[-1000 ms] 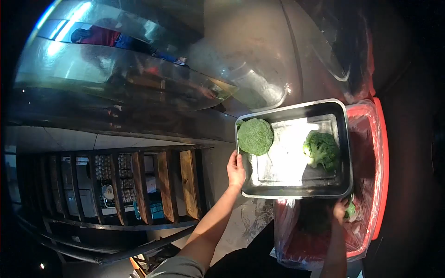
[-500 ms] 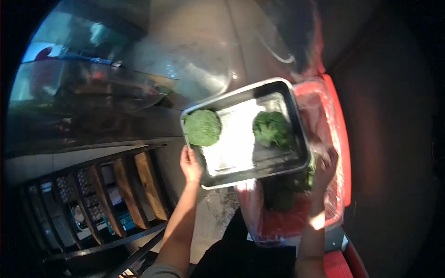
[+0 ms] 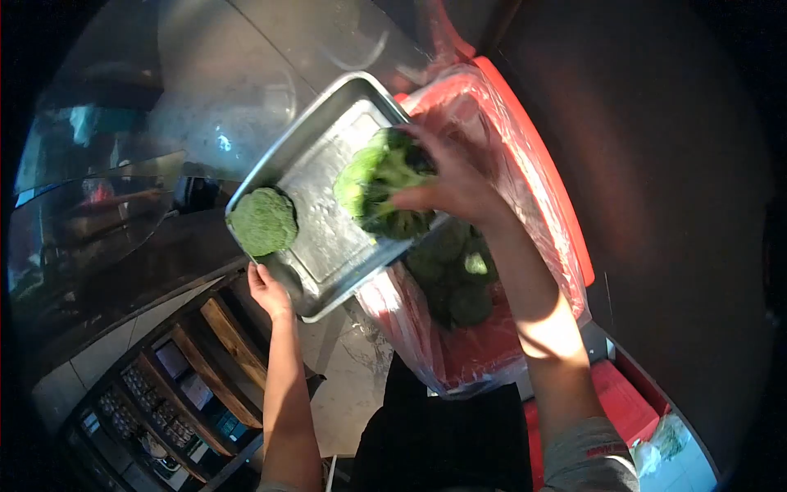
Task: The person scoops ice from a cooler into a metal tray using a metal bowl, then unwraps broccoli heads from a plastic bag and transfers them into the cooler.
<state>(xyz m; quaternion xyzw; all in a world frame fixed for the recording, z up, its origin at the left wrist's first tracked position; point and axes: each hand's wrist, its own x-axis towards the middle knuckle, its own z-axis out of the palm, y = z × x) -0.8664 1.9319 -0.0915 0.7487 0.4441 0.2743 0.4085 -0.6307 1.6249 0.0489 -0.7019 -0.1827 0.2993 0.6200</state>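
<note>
My left hand (image 3: 269,293) grips the rim of a rectangular metal tray (image 3: 316,307) at its near-left corner, fingers closed on the edge. At the tray's left end lies a round green broccoli head (image 3: 264,223). Over the right end, my right hand (image 3: 455,187) has its fingers wrapped around a broccoli head (image 3: 381,184), stem side partly showing. That hand and head cover the tray's right part, so I cannot tell whether another head lies beneath. Several dark broccoli heads (image 3: 455,283) sit below the tray's right edge, inside a red crate (image 3: 537,164) lined with clear plastic.
A slatted wooden rack (image 3: 217,361) stands at lower left, with several goods behind its slats. A shiny metal surface (image 3: 221,57) lies beyond the tray. At lower right are a red box (image 3: 619,402) and a plastic bag of greens (image 3: 666,439).
My right hand has come from the crate to above the tray and now holds a broccoli head. The tray has turned, and the view has shifted. My left hand keeps its grip.
</note>
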